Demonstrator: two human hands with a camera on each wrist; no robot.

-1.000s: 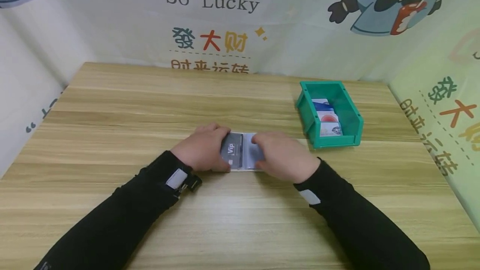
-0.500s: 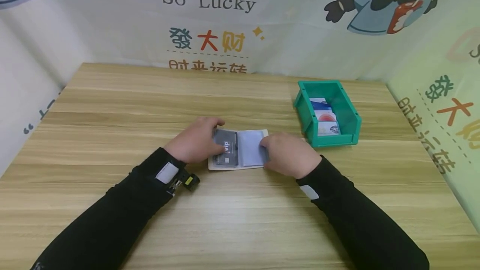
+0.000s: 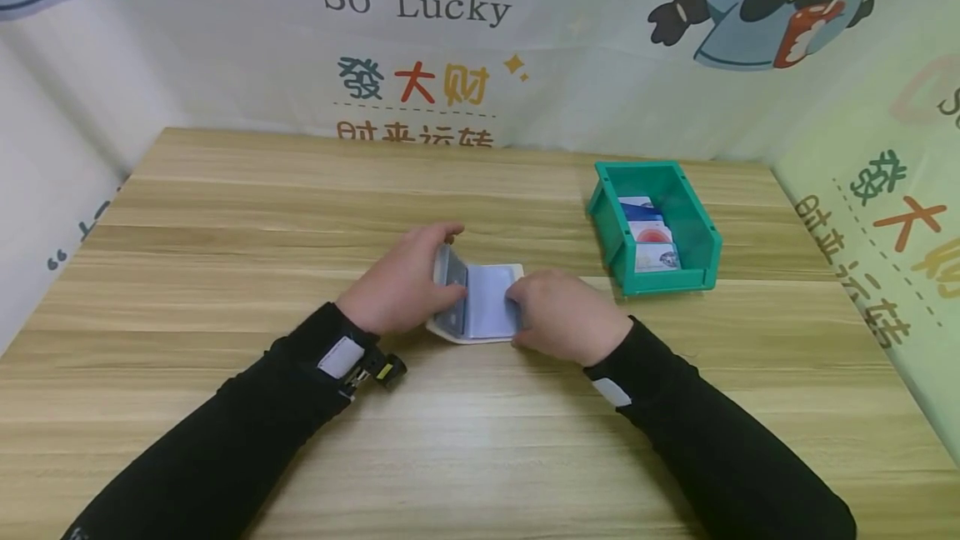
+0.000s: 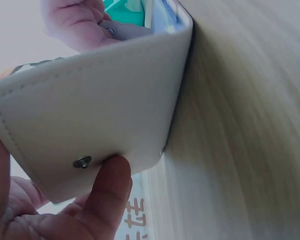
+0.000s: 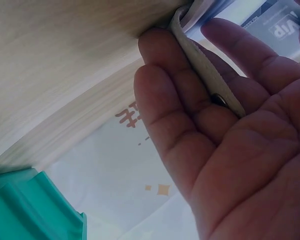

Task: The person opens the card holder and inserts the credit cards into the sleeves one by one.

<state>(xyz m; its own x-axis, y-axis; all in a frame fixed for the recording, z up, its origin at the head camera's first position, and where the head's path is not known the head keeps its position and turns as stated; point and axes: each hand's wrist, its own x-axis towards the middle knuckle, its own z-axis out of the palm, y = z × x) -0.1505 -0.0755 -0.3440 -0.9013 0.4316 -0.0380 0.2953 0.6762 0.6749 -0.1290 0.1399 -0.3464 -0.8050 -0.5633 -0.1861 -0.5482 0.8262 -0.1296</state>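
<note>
A small cream card holder (image 3: 491, 302) lies spread on the table between both hands, with clear sleeves inside. My left hand (image 3: 401, 282) grips its left half, which tilts up off the table. In the left wrist view the stitched outer cover (image 4: 100, 110) shows a metal snap (image 4: 82, 162), with a fingertip pressed beside it. A grey card marked "Vip" (image 5: 285, 30) sits in that half. My right hand (image 3: 570, 315) pinches the right edge of the holder. The right wrist view shows its flap (image 5: 202, 65), with a snap, between the fingers.
A green bin (image 3: 708, 261) stands at the back right of the wooden table (image 3: 300, 207), with several cards (image 3: 652, 236) in it. A printed cloth (image 3: 255, 40) hangs behind the table and along both sides.
The card holder first shifted left, then a little back right. Its left half, flat earlier with the Vip card facing up, now tilts up in my left hand. My right hand keeps its edge.
</note>
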